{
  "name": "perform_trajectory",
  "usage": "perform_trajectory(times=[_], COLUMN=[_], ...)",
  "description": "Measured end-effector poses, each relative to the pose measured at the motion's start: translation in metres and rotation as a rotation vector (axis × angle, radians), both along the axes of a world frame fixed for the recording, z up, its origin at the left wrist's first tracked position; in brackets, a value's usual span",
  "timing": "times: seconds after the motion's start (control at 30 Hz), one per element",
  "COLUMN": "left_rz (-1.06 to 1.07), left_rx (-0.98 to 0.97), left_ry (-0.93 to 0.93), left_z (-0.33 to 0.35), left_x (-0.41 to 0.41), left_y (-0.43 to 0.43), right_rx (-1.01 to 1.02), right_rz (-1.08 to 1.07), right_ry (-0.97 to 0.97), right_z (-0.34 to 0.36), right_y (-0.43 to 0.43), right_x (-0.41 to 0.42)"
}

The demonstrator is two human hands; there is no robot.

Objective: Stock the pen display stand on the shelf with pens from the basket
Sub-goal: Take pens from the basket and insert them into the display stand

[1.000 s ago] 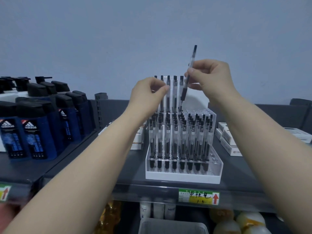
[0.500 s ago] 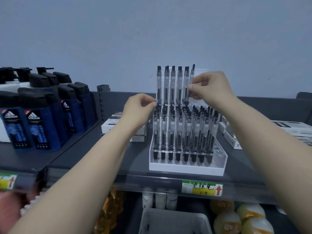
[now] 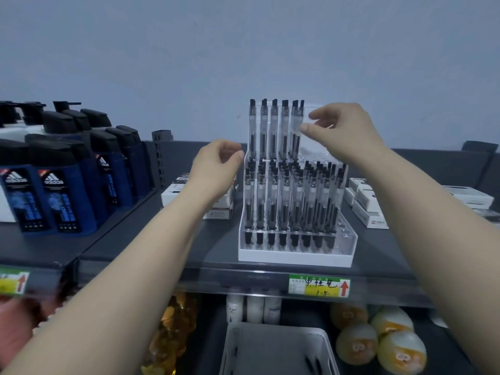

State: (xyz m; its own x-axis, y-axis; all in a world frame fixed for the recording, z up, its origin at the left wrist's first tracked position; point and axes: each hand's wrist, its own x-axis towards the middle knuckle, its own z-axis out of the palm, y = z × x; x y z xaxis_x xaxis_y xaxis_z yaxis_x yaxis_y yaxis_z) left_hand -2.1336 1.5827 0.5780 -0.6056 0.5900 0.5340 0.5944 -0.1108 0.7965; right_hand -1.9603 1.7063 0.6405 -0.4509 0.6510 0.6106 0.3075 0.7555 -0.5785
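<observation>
Your right hand (image 3: 343,131) is loose, beside the top pen (image 3: 297,142) just left of it. Left hand (image 3: 216,169): cannot tell. Next, fetch 1 pen from the basket (image 3: 276,325) below.

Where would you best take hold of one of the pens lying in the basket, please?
I would pinch the barrel near its middle, coming straight down from above. The pens lie flat on the basket floor near its right wall, so the walls block a sideways reach and only the open top gives room.
</observation>
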Motion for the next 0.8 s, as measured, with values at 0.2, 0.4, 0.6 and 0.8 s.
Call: perform_trajectory(times=[0.2, 0.4, 0.6, 0.8], left_rz=[0.020, 0.020, -0.066, -0.181], left_rx=[0.137, 0.170, 0.082, -0.146], left_ry=[0.234, 0.374, 0.449, 0.317], left_z=[-0.030, -0.092, -0.163, -0.246], left_x=[0.036, 0.068, 0.078, 0.074], left_y=[-0.045, -0.085, -0.114, -0.129], right_rx=[0.136, 0.192, 0.068, -0.118], right_rz=[-0.048, -0.090, -0.133, -0.166], right_ry=[0.072, 0.152, 0.098, -0.034], right_z=[-0.042, -0.120, -0.206, -0.290], right_y=[-0.053, -0.096, -0.136, -0.149], right_x=[0.042, 0.075, 0.098, 0.114])
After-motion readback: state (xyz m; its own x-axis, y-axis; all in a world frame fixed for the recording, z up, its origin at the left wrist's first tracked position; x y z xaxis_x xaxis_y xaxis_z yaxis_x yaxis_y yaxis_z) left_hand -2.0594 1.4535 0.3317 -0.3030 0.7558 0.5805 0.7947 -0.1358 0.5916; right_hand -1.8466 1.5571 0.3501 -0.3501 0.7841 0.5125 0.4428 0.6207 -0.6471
